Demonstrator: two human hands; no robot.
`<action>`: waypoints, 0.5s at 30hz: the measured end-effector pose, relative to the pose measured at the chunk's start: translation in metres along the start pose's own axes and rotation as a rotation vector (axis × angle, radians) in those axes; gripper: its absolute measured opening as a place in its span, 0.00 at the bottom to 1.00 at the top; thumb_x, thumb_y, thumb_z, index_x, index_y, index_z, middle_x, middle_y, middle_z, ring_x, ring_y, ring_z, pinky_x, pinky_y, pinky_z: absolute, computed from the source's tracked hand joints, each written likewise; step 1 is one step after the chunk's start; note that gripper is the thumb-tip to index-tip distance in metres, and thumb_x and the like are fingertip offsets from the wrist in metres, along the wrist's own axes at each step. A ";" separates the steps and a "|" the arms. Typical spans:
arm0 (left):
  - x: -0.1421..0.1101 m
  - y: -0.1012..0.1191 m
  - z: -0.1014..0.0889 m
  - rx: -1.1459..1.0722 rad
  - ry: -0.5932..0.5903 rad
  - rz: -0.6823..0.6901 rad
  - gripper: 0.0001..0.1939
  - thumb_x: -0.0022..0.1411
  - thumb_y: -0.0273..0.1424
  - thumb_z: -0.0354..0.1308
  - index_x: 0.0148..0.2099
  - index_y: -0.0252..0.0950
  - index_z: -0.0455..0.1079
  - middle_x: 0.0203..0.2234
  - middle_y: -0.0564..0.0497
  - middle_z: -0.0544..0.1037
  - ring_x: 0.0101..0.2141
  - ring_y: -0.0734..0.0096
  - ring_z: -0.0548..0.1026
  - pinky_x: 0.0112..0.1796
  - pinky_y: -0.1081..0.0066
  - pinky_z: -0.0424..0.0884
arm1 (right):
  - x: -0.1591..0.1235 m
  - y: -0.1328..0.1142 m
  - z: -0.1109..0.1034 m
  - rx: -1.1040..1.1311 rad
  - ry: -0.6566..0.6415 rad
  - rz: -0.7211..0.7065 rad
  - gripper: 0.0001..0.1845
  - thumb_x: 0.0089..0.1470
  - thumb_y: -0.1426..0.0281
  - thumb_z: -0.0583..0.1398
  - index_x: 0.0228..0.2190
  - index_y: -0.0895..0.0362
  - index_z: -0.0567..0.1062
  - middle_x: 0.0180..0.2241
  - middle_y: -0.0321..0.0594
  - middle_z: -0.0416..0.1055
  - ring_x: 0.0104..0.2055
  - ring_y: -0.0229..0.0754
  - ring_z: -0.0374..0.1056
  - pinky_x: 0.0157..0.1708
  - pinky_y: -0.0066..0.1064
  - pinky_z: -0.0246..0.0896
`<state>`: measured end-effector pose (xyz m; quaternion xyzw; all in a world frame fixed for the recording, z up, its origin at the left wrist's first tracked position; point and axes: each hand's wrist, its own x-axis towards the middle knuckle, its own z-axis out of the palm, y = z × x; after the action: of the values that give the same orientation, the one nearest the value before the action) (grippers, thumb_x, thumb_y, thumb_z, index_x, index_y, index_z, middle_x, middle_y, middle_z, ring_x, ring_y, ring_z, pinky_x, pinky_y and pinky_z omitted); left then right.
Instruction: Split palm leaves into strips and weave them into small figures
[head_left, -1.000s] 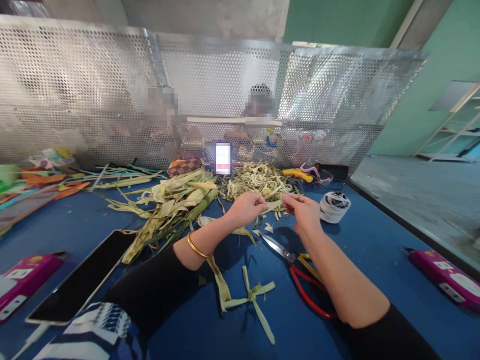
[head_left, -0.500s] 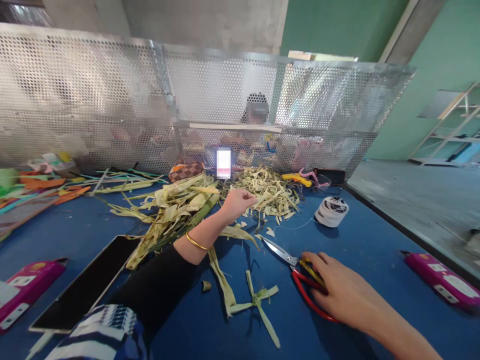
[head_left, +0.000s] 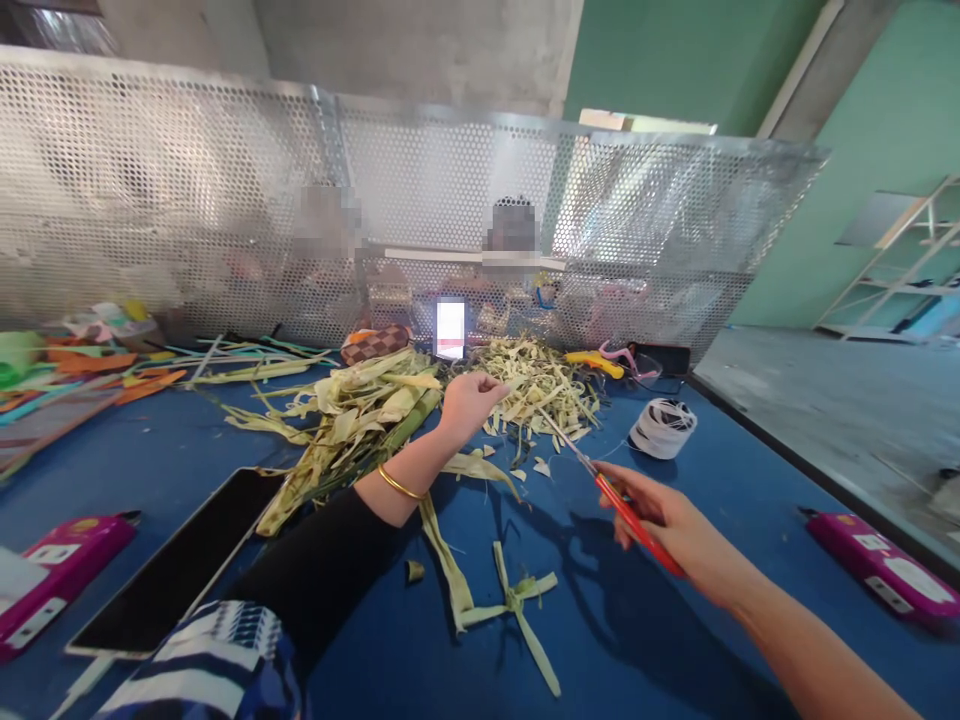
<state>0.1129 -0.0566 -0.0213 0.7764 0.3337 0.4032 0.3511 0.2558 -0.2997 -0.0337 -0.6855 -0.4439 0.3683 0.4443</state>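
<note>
My left hand [head_left: 474,402] pinches a pale strip of corn husk [head_left: 516,384] just in front of the heap of shredded husk [head_left: 551,385]. In my right hand [head_left: 660,515] are red-handled scissors [head_left: 634,522], raised off the table with their blades pointing at that heap. The blade tips are a little to the right of the pinched strip, apart from my left fingers. On the blue table below lies a knotted husk cross [head_left: 514,600] with several arms. A long husk strip [head_left: 448,570] runs from its left arm up beneath my left forearm.
Long husks [head_left: 352,420] are piled left of my left hand. A spool of white thread [head_left: 663,428] stands at the right. A tablet [head_left: 180,560] and magenta tools [head_left: 881,560] lie at the sides. Behind rises a perforated metal screen [head_left: 450,170], with people beyond it.
My right hand has lifted the scissors from the table and turned them, bringing the blades up toward my left hand. My left hand stays nearly in place, still pinching the husk strip.
</note>
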 end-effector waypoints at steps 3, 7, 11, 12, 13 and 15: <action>0.001 -0.002 -0.003 0.023 0.046 -0.007 0.13 0.52 0.38 0.58 0.28 0.33 0.74 0.20 0.54 0.73 0.24 0.75 0.68 0.27 0.75 0.61 | 0.024 -0.012 0.010 0.242 -0.009 -0.016 0.30 0.37 0.62 0.68 0.45 0.56 0.71 0.28 0.34 0.69 0.24 0.35 0.65 0.35 0.34 0.66; 0.003 -0.004 -0.006 0.027 0.091 -0.021 0.13 0.52 0.39 0.58 0.28 0.33 0.74 0.20 0.54 0.73 0.24 0.74 0.68 0.27 0.75 0.61 | 0.054 -0.018 0.022 0.368 -0.016 -0.034 0.28 0.35 0.57 0.69 0.39 0.55 0.74 0.28 0.36 0.71 0.29 0.38 0.69 0.32 0.29 0.65; 0.002 -0.007 -0.001 -0.004 0.045 -0.025 0.11 0.52 0.37 0.58 0.28 0.34 0.74 0.21 0.54 0.74 0.24 0.74 0.69 0.27 0.75 0.62 | 0.069 -0.014 0.026 0.391 0.058 -0.028 0.25 0.37 0.56 0.68 0.37 0.55 0.74 0.25 0.34 0.68 0.22 0.33 0.64 0.19 0.22 0.58; 0.001 -0.008 0.001 -0.019 0.015 -0.016 0.11 0.52 0.37 0.58 0.28 0.34 0.74 0.21 0.54 0.75 0.24 0.74 0.69 0.27 0.75 0.62 | 0.071 -0.012 0.026 0.389 0.072 -0.035 0.24 0.37 0.56 0.68 0.36 0.56 0.74 0.24 0.33 0.68 0.21 0.32 0.63 0.18 0.22 0.57; 0.000 -0.008 0.004 -0.032 -0.017 -0.003 0.11 0.52 0.37 0.57 0.28 0.34 0.74 0.21 0.54 0.75 0.24 0.74 0.69 0.28 0.75 0.62 | 0.072 -0.011 0.025 0.381 0.075 -0.041 0.24 0.37 0.56 0.68 0.36 0.56 0.74 0.23 0.33 0.67 0.20 0.32 0.62 0.17 0.21 0.56; -0.002 -0.009 0.009 -0.039 -0.069 0.022 0.11 0.52 0.37 0.58 0.27 0.34 0.73 0.21 0.54 0.74 0.24 0.75 0.68 0.28 0.75 0.62 | 0.072 -0.009 0.024 0.352 0.055 -0.036 0.25 0.37 0.56 0.68 0.36 0.56 0.74 0.21 0.31 0.66 0.19 0.31 0.61 0.16 0.21 0.54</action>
<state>0.1173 -0.0555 -0.0334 0.7863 0.3050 0.3865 0.3732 0.2557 -0.2234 -0.0416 -0.5989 -0.3725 0.4135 0.5758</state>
